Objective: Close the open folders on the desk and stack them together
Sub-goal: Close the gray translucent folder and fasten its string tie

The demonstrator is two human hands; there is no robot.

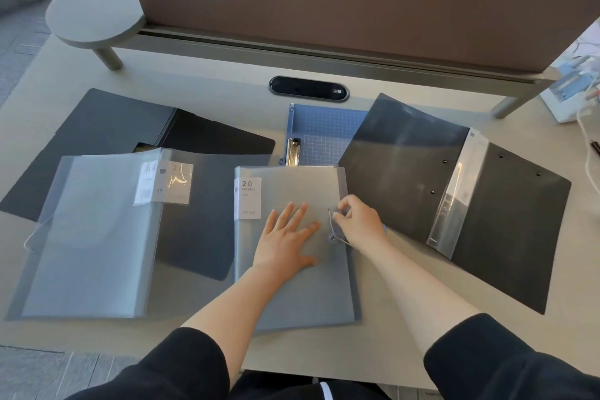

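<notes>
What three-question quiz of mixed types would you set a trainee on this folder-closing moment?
1. True or false: the left hand lies flat on the closed 20-pocket folder.
2. What does the right hand pinch? A) the elastic cord B) a pen C) the metal clip
3. Which colour is the open folder at right?

Key: 1 true; 2 A; 3 black.

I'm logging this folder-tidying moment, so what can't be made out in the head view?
- Blue clipboard: lower part hidden under the closed 20-pocket folder.
- Elastic cord: right hand covers its grip on it.
- Small label print: too small.
- White device: cut off at the right edge.
</notes>
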